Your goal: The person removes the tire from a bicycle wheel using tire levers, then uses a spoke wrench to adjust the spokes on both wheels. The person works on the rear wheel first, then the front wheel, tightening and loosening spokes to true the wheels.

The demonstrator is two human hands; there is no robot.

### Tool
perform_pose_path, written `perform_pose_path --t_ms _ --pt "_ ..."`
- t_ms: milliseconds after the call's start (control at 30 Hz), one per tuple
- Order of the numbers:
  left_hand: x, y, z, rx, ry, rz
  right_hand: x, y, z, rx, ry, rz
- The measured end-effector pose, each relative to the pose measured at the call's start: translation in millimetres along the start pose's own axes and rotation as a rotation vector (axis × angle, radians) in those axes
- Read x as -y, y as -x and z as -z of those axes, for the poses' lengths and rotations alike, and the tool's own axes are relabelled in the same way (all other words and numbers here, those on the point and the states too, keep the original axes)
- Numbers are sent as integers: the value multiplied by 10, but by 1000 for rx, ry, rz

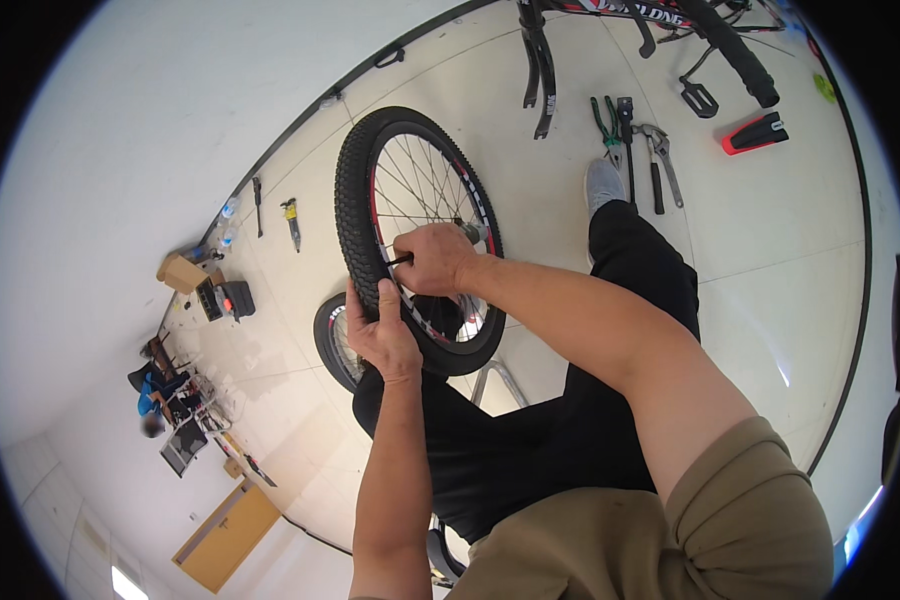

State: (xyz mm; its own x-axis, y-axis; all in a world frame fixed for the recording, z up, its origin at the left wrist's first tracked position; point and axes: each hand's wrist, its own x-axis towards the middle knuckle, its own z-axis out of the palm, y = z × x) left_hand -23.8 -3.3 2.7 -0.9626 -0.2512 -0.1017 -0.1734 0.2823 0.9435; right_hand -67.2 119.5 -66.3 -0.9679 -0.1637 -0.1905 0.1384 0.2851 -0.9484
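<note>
A bicycle wheel (354, 190) with a knobby black tyre and a red-and-white marked rim stands upright in front of my legs. My left hand (385, 340) grips the near left part of its tyre, thumb on one side and fingers on the other. At the rim's inner edge, my right hand (436, 258) is closed in a fist around a thin black rod (398, 260), whose tip points at the rim. Its exact kind is hidden by the fingers. Below, a second bicycle wheel (332, 345) is partly covered by the first.
Right of my shoe lie green-handled pliers (607, 125), a black tool (626, 130), a hammer (656, 175) and an adjustable wrench (668, 170). A bicycle frame (536, 60) lies beyond. A yellow-handled tool (290, 222) and cardboard box (182, 272) are left; a person (152, 400) sits far off.
</note>
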Motion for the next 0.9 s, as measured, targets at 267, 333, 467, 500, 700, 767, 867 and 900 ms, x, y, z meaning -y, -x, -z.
perform_pose_path --t_ms 267,333,467,500,700,767,867,900 --pt "-8 63 37 -2 -23 11 -246 -204 -387 -105 -144 115" --pt "35 53 55 -8 17 17 -248 -170 -468 -96 -260 48" --pt "26 54 27 -4 -9 13 -241 -180 -488 -200 -281 91" --pt "32 53 21 -7 -31 6 -232 -187 -483 -211 -265 91" --pt "-22 9 -7 -4 -266 -28 -248 -242 -534 -229 -178 64" --pt "-140 -14 -19 30 -371 40 -269 -240 -530 -223 -173 81" --pt "-415 16 -228 25 -522 11 -300 -248 -453 -194 -203 159" --pt "-414 -15 -250 7 -564 22 -287 -249 -437 -187 -200 152"
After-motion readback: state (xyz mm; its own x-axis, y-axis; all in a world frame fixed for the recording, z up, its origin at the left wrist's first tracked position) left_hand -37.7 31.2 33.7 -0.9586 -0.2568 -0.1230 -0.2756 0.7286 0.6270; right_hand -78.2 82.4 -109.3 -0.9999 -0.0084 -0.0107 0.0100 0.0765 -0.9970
